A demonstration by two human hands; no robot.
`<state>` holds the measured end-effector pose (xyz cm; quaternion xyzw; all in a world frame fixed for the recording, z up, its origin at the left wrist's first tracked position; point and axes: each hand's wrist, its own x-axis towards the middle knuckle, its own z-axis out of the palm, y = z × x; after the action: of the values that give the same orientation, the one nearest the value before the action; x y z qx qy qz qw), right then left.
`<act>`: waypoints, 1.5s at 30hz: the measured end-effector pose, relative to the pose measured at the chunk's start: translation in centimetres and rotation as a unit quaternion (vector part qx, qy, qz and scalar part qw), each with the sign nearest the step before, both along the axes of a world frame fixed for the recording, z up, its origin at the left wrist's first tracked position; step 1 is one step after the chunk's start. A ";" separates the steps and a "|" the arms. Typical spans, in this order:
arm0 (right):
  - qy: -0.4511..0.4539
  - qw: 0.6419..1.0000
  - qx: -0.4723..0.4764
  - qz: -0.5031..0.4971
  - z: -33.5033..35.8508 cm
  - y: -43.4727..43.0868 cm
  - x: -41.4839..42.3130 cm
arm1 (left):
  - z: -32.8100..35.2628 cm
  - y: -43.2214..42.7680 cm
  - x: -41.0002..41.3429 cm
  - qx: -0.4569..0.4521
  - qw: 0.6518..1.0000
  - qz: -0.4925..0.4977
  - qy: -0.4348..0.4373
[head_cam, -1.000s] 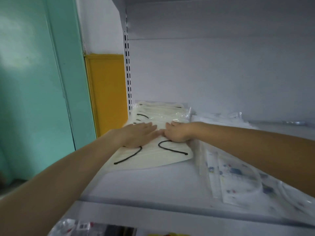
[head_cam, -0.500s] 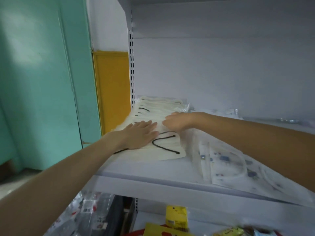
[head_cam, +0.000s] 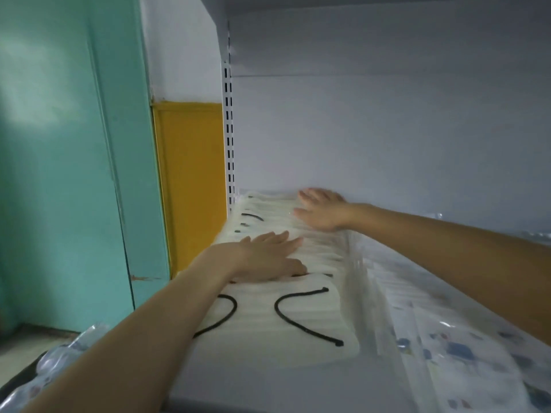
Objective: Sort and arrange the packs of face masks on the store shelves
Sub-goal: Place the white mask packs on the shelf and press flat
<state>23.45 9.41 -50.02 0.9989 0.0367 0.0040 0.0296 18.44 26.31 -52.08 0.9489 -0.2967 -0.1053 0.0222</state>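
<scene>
A row of cream face mask packs with black ear loops lies overlapped along the left end of the white shelf, running back to the rear wall. My left hand lies flat with straight fingers on the middle of this row. My right hand presses flat on the far packs near the back panel. To the right lies a second row of clear packs with printed patterned masks.
The slotted shelf upright stands at the back left corner. A teal wall and a yellow panel are left of the shelving. Clear plastic packs show at the lower left, below the shelf.
My right hand has slid from the front of the cream row toward the back wall. My left hand stays flat on the row. The camera has moved closer and higher.
</scene>
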 end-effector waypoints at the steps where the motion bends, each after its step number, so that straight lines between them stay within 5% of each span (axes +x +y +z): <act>1: 0.005 1.000 -0.009 0.002 0.1 -0.1 0.1 | 0.1 0.1 -0.2 0.005 1.000 -0.005 -0.001; 16: 0.095 0.993 0.040 0.055 -1.2 2.9 -0.5 | -0.3 0.6 -2.7 -0.043 0.999 0.018 -0.022; 19: 0.035 0.996 0.069 0.042 -1.2 2.9 -0.2 | -0.8 0.3 -2.8 -0.013 0.999 0.016 -0.042; 35: 0.050 0.996 -0.070 0.000 -0.7 2.4 0.8 | -1.2 0.1 -2.1 -0.047 0.997 0.014 -0.057; 39: -0.002 1.000 -0.009 -0.001 1.2 3.0 0.4 | -2.0 0.0 -1.6 -0.031 0.998 0.006 -0.045; 45: 0.093 0.994 -0.047 -0.007 -0.4 2.8 -2.2 | -1.7 -0.2 -2.1 -0.012 0.999 -0.022 -0.047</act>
<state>21.28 12.17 -50.38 0.9926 0.0322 -0.0910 0.0733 16.30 26.09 -53.78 0.9458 -0.3192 -0.0575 0.0178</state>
